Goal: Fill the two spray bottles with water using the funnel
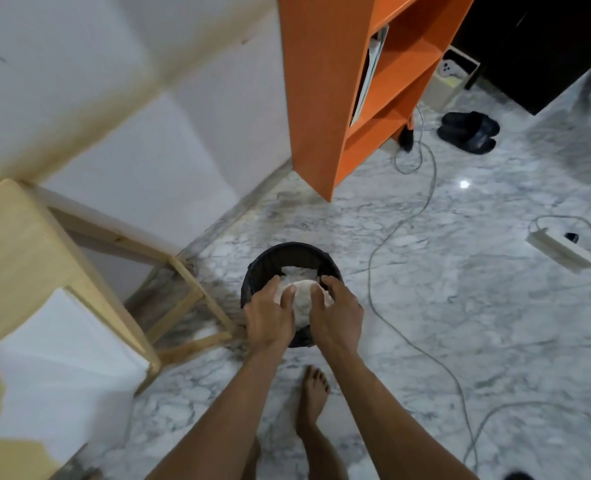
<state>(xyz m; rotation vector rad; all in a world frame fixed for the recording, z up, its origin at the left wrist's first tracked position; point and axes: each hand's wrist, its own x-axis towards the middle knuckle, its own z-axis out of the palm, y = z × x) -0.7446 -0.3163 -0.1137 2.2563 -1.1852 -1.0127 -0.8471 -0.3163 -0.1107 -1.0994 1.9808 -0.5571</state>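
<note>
A light wooden table [20,258] occupies the left edge. At centre, a black waste bin [270,258] stands on the marble floor [460,323]. The left hand [270,315] and right hand [339,311] reach into the bin, fingers spread and pressed against a crumpled white wad [301,296] held between them. A bare foot [313,396] stands just below. The spray bottles and funnel cannot be located. An orange shelf [321,98], black sandals [469,131] and a white power strip [560,251] lie rightward.
</note>
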